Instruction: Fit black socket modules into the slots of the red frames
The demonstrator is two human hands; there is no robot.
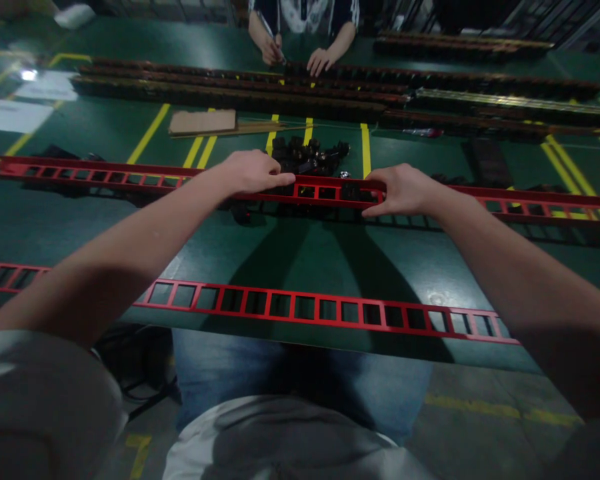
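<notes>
Crosswise, red rails (293,306) span a green table (300,260) above grey floor (470,433).

On the desk (210,243), a frame (292,307) lies on our side of the fingers (283,179), parts (303,160) just behind them, cardboard (203,122) back left.

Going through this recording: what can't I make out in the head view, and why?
All in the head view:
- Upper red frame: right end, cut off by the right edge.
- Left hand: its exact grip, hidden by its own back.
- Lower red frame: one stretch, behind the left forearm.
- Dark parts: individual shapes, too small and dark.
- Papers: any writing, blurred.
</notes>
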